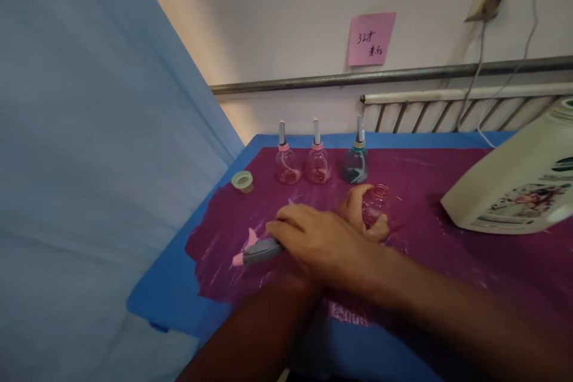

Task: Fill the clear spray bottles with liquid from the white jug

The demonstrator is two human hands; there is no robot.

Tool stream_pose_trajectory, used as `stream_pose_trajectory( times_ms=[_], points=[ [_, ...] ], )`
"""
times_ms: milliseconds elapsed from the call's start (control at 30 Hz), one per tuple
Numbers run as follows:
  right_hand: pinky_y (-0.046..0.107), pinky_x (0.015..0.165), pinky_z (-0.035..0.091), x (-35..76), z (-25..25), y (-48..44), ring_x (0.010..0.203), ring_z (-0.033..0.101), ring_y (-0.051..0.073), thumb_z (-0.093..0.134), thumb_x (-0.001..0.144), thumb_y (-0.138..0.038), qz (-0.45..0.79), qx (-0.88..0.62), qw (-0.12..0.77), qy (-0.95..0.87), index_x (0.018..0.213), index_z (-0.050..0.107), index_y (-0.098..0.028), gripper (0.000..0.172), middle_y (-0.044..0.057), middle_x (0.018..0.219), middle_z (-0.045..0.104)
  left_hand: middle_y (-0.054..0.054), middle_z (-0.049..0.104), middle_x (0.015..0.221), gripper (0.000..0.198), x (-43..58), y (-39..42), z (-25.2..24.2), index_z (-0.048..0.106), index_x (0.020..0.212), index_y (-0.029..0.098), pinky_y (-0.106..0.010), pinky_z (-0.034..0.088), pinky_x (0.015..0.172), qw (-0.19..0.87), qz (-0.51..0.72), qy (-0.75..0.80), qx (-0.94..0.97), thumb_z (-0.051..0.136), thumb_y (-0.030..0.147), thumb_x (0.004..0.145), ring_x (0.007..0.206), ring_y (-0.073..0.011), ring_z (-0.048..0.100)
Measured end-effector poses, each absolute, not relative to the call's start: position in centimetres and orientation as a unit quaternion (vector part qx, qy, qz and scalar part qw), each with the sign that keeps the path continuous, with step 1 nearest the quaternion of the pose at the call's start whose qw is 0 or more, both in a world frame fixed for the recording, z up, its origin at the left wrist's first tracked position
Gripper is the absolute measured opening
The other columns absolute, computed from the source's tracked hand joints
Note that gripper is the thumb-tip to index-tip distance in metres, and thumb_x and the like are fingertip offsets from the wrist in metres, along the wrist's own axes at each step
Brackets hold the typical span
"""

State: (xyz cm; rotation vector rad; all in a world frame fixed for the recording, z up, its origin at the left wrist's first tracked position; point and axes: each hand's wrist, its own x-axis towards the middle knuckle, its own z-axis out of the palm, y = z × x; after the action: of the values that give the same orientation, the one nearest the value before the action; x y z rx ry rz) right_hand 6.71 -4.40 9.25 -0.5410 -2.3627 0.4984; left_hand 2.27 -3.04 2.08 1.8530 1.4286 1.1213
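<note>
My forearms cross, the right over the left. My right hand (313, 236) is closed around a grey and pink spray head (262, 250), its nozzle end pointing left over the purple sheet. Beyond it, my left hand (356, 210) grips a clear pinkish bottle (375, 206) that is uncapped and upright; the right hand and forearm hide part of that left hand. Behind them stand two pink spray bottles (288, 166) (318, 166) and a teal spray bottle (356, 164), each with a grey spray head and a little liquid low inside.
A small pale green cup-like cap (242, 181) sits at the left on the purple plastic sheet (224, 233), which covers a blue table (163, 292). To the right, a large cream jug (505, 191) leans at an angle in view. A blue curtain (89, 131) hangs along the left.
</note>
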Motion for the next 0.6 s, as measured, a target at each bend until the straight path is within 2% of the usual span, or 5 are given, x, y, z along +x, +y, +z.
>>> stream_pose_trajectory(
  times_ms=[100,167,367,500,600],
  points=[
    [0.036,0.067,0.062,3.0,9.2,-4.3,0.09,0.071,0.022,0.065,0.11,-0.014,0.095,-0.162,0.24,-0.952,0.112,0.077,-0.021,0.014,0.008,0.111,0.074,-0.012,0.076,0.149,0.073,2.8,-2.5,1.6,0.06,0.159,0.025,-0.059,0.061,0.122,0.269,0.43,0.529,0.68,0.085,0.025,0.091,0.138,-0.043,0.074],
    [0.034,0.063,0.06,0.8,9.4,-3.8,0.092,0.072,0.023,0.058,0.114,-0.016,0.033,-0.148,0.178,-0.972,0.117,0.075,-0.018,0.017,0.011,0.113,0.071,-0.013,0.076,0.147,0.076,3.1,-2.1,1.2,0.061,0.159,0.025,-0.058,0.061,0.121,0.27,0.435,0.538,0.669,0.087,0.023,0.087,0.136,-0.0429,0.075],
    [0.035,0.074,0.067,-3.5,9.5,-2.4,0.104,0.075,0.024,0.051,0.118,-0.019,0.061,-0.151,0.09,-0.983,0.128,0.072,-0.017,0.024,0.014,0.125,0.069,-0.009,0.078,0.15,0.077,2.6,-1.8,0.5,0.063,0.159,0.031,-0.055,0.062,0.119,0.279,0.435,0.536,0.667,0.086,0.036,0.086,0.133,-0.0379,0.077],
    [0.038,0.081,0.068,-4.2,8.7,-1.7,0.104,0.076,0.024,0.052,0.118,-0.021,0.085,-0.159,0.084,-0.98,0.128,0.073,-0.017,0.023,0.015,0.128,0.07,-0.008,0.077,0.152,0.077,2.2,-1.7,0.3,0.063,0.159,0.031,-0.05,0.061,0.121,0.276,0.437,0.516,0.683,0.084,0.038,0.086,0.136,-0.0354,0.077],
    [0.039,0.08,0.067,-4.1,7.7,-1.2,0.099,0.077,0.024,0.051,0.119,-0.022,0.092,-0.172,0.078,-0.978,0.131,0.072,-0.017,0.025,0.014,0.128,0.07,-0.009,0.077,0.153,0.078,2.3,-1.5,-0.1,0.062,0.16,0.03,-0.049,0.061,0.123,0.273,0.447,0.504,0.687,0.084,0.036,0.085,0.137,-0.0349,0.076]
  ],
)
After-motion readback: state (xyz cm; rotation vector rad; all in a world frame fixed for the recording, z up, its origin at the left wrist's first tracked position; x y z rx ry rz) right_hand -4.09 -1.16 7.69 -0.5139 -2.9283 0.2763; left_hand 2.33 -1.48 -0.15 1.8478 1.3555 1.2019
